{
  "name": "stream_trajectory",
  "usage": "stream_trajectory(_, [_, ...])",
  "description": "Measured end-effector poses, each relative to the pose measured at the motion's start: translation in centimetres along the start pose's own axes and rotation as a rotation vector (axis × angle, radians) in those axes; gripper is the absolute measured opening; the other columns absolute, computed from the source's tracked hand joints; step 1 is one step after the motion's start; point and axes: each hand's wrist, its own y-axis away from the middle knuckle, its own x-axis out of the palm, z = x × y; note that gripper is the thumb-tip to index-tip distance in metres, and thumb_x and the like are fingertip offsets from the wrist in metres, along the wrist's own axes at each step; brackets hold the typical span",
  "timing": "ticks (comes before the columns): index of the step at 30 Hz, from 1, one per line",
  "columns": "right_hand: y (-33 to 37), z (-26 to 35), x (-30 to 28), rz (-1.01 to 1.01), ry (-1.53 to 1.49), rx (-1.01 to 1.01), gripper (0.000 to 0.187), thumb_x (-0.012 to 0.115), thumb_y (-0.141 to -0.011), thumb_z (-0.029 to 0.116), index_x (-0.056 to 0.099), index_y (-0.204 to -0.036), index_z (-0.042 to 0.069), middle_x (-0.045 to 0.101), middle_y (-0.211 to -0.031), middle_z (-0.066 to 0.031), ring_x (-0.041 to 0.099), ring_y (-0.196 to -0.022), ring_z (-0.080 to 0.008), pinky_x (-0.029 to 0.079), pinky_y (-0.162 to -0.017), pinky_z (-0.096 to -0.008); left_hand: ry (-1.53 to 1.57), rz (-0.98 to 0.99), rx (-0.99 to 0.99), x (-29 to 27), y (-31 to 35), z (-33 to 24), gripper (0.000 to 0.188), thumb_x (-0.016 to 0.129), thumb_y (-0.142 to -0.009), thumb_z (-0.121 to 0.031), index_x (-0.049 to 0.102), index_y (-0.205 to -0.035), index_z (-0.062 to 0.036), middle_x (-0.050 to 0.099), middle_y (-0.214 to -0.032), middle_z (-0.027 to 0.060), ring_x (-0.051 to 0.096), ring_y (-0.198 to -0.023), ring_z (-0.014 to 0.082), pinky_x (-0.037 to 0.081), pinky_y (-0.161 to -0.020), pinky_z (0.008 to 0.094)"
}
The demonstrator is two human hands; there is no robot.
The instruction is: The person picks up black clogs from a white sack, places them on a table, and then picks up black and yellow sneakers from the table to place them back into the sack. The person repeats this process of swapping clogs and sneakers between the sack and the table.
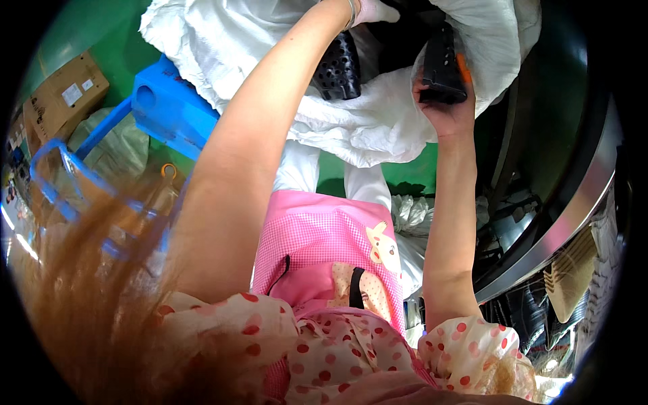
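My right hand (449,115) is closed around the end of a long black plastic part (443,67) with small openings along it. A narrow orange piece (464,69) shows beside that part, against my fingers; I cannot tell what it is. My left hand (376,11), in a pale glove, reaches over the mouth of a big white sack (364,128). The top edge cuts that hand off, so its grip is hidden. Below it, another black part (339,67), full of round holes, lies in the sack. More dark shapes fill the shadowed opening.
Left of the sack stands a blue plastic stool (172,108). Farther left are a cardboard box (67,94) and a blue frame (57,179) on the green floor. A curved metal edge (540,250) runs along my right, with a brown brush-like object (570,277) beyond it.
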Motion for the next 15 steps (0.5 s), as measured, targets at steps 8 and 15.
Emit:
stream_trajectory(8, [0.3,0.3,-0.6,0.139,0.082,-0.070,0.027,0.062,-0.091,0.029,0.064,-0.110,0.009,0.066,-0.103,-0.0091,0.063,-0.089,-0.0218,0.053,-0.069,-0.0356,-0.770,-0.362,0.188,6.1,-8.5,5.8,0.037,0.051,-0.084,-0.015,0.064,-0.116,-0.0021,0.058,-0.125,0.0230,0.055,-0.119,0.0322,0.041,-0.101,0.0382])
stream_trajectory(15, [7.6,-4.7,4.3,-0.097,0.318,-0.266,0.027,0.061,-0.093,0.015,0.056,-0.114,-0.002,0.064,-0.109,-0.0105,0.065,-0.098,-0.0203,0.055,-0.087,-0.0361,0.032,-1.055,0.470,1.7,15.0,3.5,0.035,0.051,-0.072,0.004,0.066,-0.102,-0.0057,0.066,-0.102,0.0110,0.063,-0.096,0.0290,0.048,-0.089,0.0348])
